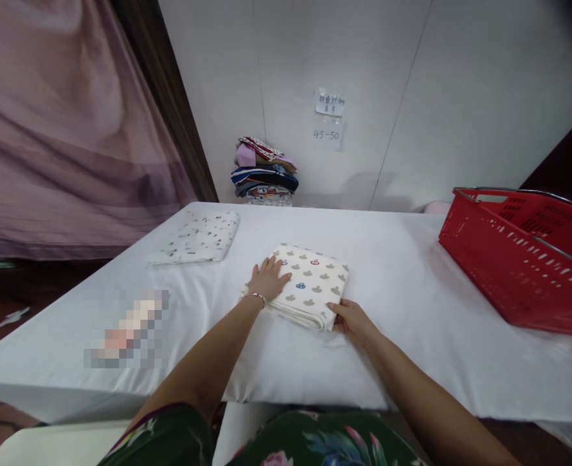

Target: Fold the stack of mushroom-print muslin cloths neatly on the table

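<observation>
A folded cream cloth with small grey, red and blue prints (315, 281) lies in the middle of the white-covered table (402, 259). My left hand (268, 279) lies flat on its left part with the fingers stretched out; a thin bracelet circles the wrist. My right hand (351, 318) grips the cloth's near right corner, thumb on top and fingers curled under the edge. A second folded cloth, white with grey specks (201, 237), lies at the far left of the table, away from both hands.
A red plastic basket (519, 259) with metal handles stands at the table's right. A stack of folded colourful cloths (265, 171) sits at the back against the white wall, under two paper notes (329, 103). A pink curtain (63, 129) hangs at left.
</observation>
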`<act>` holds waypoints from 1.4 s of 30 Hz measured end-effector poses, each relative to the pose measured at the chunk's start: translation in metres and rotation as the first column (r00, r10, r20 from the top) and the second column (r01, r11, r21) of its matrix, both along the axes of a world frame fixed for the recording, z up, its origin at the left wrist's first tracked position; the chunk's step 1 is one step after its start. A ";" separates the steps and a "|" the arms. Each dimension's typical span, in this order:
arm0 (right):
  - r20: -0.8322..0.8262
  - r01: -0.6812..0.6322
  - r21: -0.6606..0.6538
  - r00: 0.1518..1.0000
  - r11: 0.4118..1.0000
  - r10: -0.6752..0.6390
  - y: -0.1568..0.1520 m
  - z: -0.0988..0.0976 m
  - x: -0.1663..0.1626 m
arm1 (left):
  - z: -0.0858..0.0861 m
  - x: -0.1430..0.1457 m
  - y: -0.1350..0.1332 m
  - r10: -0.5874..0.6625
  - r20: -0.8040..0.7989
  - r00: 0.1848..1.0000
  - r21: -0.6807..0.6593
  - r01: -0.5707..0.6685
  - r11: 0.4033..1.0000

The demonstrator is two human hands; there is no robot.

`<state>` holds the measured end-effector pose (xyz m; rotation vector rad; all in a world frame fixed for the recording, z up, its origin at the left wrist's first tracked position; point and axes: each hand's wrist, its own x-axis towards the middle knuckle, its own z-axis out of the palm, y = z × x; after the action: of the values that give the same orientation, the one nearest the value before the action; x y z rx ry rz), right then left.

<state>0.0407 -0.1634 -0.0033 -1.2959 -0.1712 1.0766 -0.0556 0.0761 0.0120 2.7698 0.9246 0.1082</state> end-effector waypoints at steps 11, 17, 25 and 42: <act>-0.059 -0.062 0.062 0.996 0.996 0.066 -0.021 0.011 -0.017 | 0.013 -0.009 -0.010 0.011 0.261 0.965 -0.066 0.007 0.998; -0.059 -0.111 0.122 0.991 0.986 0.118 -0.034 0.009 -0.025 | 0.018 -0.043 -0.079 -0.441 0.317 0.840 0.002 0.464 0.886; 0.057 -0.117 -0.012 0.991 0.993 0.117 -0.026 0.006 -0.027 | -0.011 -0.045 -0.109 -0.576 0.380 0.724 0.157 0.563 0.811; 0.120 -0.151 -0.021 0.981 0.988 0.153 -0.031 0.004 -0.033 | -0.017 -0.052 -0.132 -0.462 0.406 0.788 0.179 0.427 0.886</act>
<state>0.0079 -0.1939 0.0004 -1.3767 -0.3611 1.1293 -0.1080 -0.0555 -0.0053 2.7650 0.1420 0.6701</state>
